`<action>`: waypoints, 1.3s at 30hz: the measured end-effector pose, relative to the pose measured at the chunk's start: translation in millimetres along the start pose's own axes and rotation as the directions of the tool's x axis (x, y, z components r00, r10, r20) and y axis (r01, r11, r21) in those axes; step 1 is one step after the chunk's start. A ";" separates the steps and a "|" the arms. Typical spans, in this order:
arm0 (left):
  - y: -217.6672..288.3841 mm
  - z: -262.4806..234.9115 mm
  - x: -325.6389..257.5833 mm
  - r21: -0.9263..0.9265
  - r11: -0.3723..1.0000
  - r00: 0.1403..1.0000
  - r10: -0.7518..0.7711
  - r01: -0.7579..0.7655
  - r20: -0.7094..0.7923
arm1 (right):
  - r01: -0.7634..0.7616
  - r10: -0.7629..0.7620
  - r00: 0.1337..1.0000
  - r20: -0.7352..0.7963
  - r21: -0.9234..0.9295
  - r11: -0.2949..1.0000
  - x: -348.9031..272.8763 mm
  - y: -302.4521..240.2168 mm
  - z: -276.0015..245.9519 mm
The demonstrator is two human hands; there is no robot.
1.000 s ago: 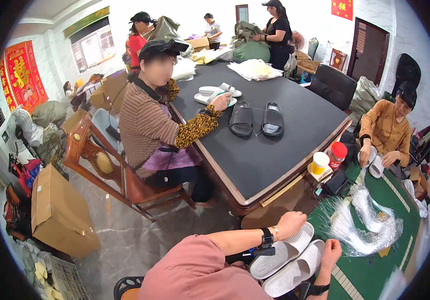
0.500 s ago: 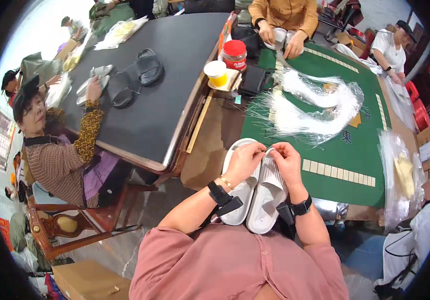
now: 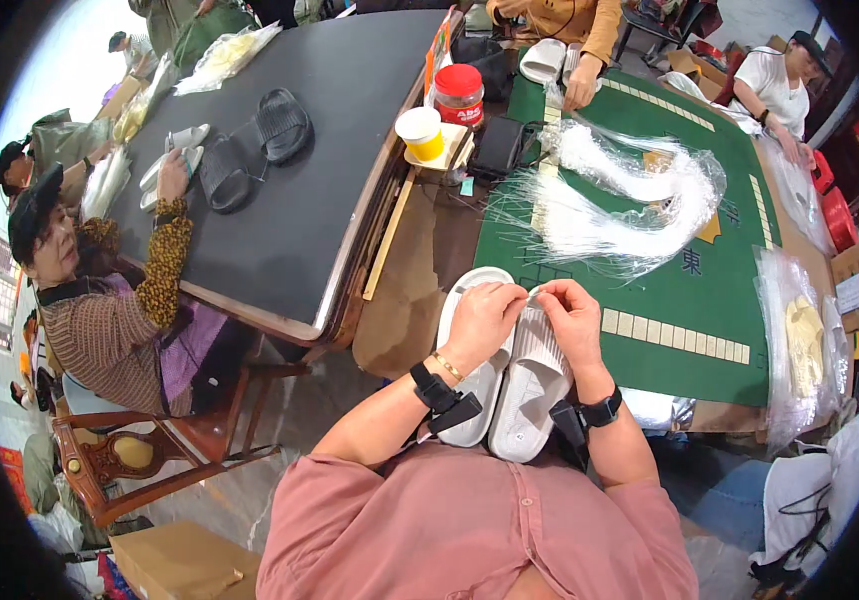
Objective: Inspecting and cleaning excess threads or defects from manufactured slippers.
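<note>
A pair of white slide slippers (image 3: pixel 528 405) lies side by side against my front, with ribbed straps across them. My left hand (image 3: pixel 485 318) rests over the left slipper's strap, thumb and forefinger pinched together. Beside it, at the right slipper's strap, my right hand (image 3: pixel 572 318) pinches too. The fingertips of both hands nearly meet above the inner edges of the straps. A tiny whitish bit shows between them, too small to name. Beyond my hands, a bundle of thin white plastic strands (image 3: pixel 640 240) in clear film lies on the green mat (image 3: pixel 650 368).
Cream tiles (image 3: pixel 675 337) line the mat. Clear plastic bags (image 3: pixel 800 340) lie at right. A yellow-white cup (image 3: pixel 420 135) and red-lidded jar (image 3: pixel 460 95) stand at the table's left. Black slippers (image 3: pixel 250 155) lie on the dark table (image 3: pixel 280 240). Co-workers sit around; one handles white slippers (image 3: pixel 544 60).
My fingertips shift slightly at the straps. Across the table, a co-worker's one hand has lifted off the white slippers. The black slippers on the dark table now lie turned differently.
</note>
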State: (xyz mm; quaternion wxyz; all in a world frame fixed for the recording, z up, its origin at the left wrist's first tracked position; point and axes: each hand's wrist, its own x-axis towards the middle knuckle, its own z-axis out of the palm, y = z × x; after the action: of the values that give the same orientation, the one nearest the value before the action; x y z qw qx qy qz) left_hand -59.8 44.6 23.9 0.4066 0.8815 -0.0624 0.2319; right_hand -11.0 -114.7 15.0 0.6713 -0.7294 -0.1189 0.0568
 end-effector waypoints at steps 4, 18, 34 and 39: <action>-0.6 0.0 0.6 0.002 1.000 1.000 0.006 -0.006 0.001 | 0.015 -0.015 1.000 0.005 0.011 1.000 -0.1 -2.6 0.2; -0.9 0.7 0.1 0.001 1.000 1.000 -0.014 0.014 -0.001 | 0.011 -0.010 0.999 0.048 -0.035 0.999 -0.6 -0.4 1.2; 0.1 1.7 0.7 0.023 1.000 0.999 0.016 -0.016 0.029 | 0.137 -0.108 0.985 0.133 -0.232 0.963 1.3 -6.6 1.9; -0.7 3.5 2.1 0.048 0.999 0.998 0.007 -0.010 0.056 | 0.165 -0.132 0.980 0.148 -0.237 0.958 1.1 -2.4 -1.4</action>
State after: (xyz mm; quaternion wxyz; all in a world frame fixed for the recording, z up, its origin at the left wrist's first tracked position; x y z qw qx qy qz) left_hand -56.6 42.6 22.4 0.3822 0.8969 -0.0718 0.2106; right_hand -9.8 -115.6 17.6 0.5681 -0.7912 -0.2233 0.0385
